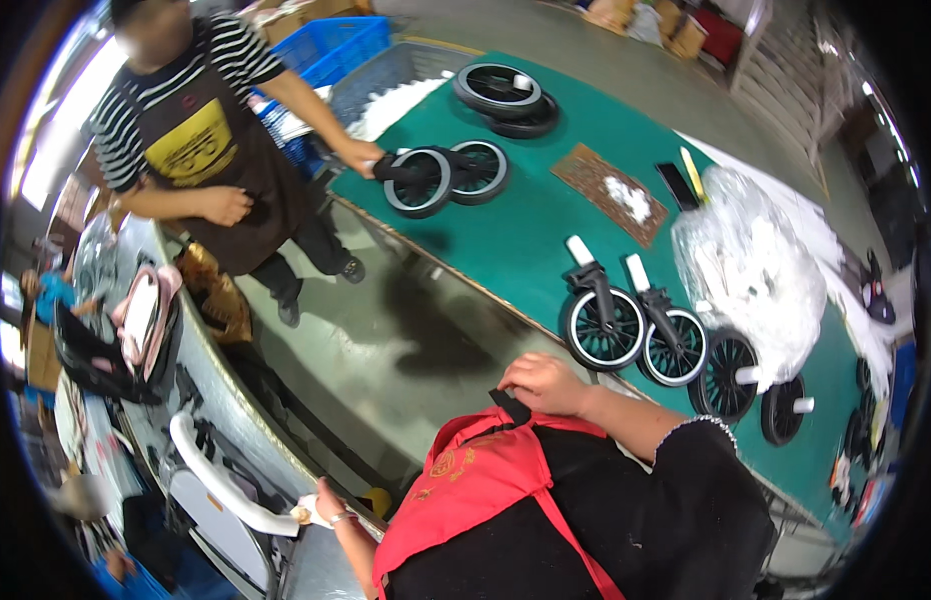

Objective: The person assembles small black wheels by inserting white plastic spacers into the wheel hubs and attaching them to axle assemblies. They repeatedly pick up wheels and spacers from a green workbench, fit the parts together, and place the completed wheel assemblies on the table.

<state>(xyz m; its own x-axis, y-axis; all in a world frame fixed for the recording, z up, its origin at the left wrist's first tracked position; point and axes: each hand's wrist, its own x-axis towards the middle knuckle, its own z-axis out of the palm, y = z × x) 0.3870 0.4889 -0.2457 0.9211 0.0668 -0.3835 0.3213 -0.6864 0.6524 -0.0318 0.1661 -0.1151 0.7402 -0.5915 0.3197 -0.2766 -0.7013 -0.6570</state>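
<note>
My right hand [544, 384] is closed on a small black piece [511, 406] in front of my red apron [466, 470]. The kind of piece cannot be made out. Low on the left, my left hand [332, 503] has its thumb raised. Its fingers are partly hidden and curl around something small, white and beige. Right beside them is the end of a curved white-wrapped bar [221, 480]. Beyond my right hand, two wheel forks, a left one [603, 325] and a right one [676, 345], lie on the green table [476, 245], each with a white-covered stem.
Across the table's corner a co-worker's hand [361, 158] grips a double-wheel assembly [421, 183]. Further wheels [498, 90] are stacked behind it. A clear plastic bag of white parts [756, 270], a brown board [611, 195] and a phone [676, 186] lie rightward. A metal-topped bench [256, 425] curves along my left.
</note>
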